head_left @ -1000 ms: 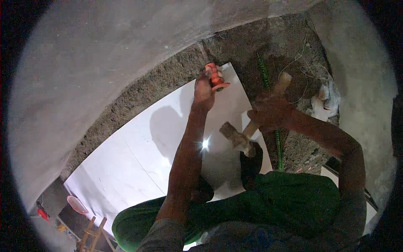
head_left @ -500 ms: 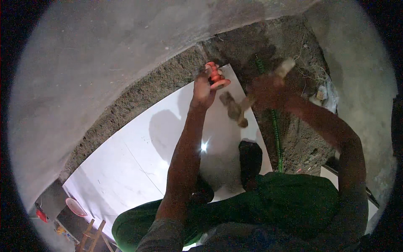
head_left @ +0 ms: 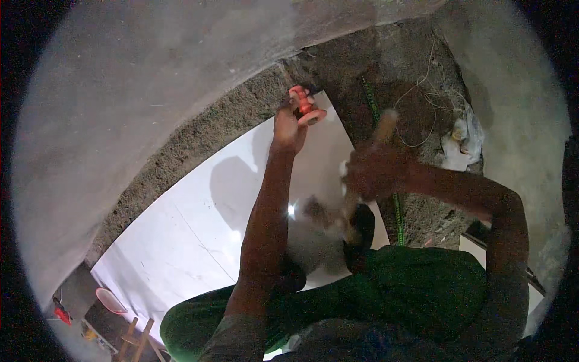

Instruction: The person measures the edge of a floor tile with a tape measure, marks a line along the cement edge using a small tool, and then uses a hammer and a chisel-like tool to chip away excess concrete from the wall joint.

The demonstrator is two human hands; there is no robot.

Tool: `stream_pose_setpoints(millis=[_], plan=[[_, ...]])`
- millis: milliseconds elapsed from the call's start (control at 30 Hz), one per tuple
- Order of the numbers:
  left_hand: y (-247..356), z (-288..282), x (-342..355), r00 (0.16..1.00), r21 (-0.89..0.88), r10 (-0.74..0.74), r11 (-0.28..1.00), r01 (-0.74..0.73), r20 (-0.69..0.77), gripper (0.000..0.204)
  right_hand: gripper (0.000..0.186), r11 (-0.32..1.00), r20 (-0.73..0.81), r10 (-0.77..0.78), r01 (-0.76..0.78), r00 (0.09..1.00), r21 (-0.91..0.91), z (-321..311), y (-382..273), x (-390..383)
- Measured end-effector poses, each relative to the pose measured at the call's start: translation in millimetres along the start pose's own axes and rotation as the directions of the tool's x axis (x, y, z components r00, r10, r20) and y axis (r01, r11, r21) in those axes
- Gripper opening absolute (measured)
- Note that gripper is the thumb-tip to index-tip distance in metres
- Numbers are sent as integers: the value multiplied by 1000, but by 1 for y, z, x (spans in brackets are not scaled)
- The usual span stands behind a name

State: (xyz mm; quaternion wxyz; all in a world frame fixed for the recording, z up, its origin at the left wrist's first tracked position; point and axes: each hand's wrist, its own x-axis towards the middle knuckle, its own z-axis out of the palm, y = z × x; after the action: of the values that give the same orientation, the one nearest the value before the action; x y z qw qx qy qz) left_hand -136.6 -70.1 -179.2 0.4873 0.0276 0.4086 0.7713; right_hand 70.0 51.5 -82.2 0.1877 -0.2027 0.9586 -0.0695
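My left hand (head_left: 287, 128) grips a chisel (head_left: 306, 105) by its orange, ridged handle with a round guard; its tip points up at the rough strip along the wall. My right hand (head_left: 369, 170) is closed on a wooden-handled hammer (head_left: 386, 123), whose head hangs low over the tile and is blurred by motion. Under both arms lies a large white tile surface (head_left: 193, 199), beside rough bare mortar (head_left: 422, 217). A green tape or strip (head_left: 398, 218) runs along the mortar to the right of the tile.
Concrete walls (head_left: 181, 72) rise behind and at right. A crumpled white bag (head_left: 459, 142) and thin string lie on the mortar. At lower left are a pink-rimmed bowl (head_left: 111, 300), wooden sticks (head_left: 142, 338) and a red object (head_left: 63, 314). My green-clad legs rest on the tile.
My right hand swung the hammer upward half a second ago and has brought it back down, toward my foot. My left hand has shifted slightly left, still holding the chisel.
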Motion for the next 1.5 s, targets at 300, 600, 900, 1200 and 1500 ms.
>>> stream_pose_setpoints(millis=[300,600,900,1200,1500], plan=[[3,-4,10,999,-188,-41,981,41,5,16,40,962,-27,248,-243,968,126,6,39,-2],[13,3,14,996,-126,-70,990,62,-59,19,50,945,-250,327,-324,911,52,24,89,-6],[15,-8,23,993,-279,-103,957,82,-61,28,43,887,-18,441,-433,897,159,-31,78,17],[85,3,56,996,-325,-92,942,82,-17,26,36,931,-140,288,-242,947,274,-33,13,-7],[-2,0,14,813,509,263,670,-541,519,33,49,923,193,255,-298,947,245,-16,0,-21]])
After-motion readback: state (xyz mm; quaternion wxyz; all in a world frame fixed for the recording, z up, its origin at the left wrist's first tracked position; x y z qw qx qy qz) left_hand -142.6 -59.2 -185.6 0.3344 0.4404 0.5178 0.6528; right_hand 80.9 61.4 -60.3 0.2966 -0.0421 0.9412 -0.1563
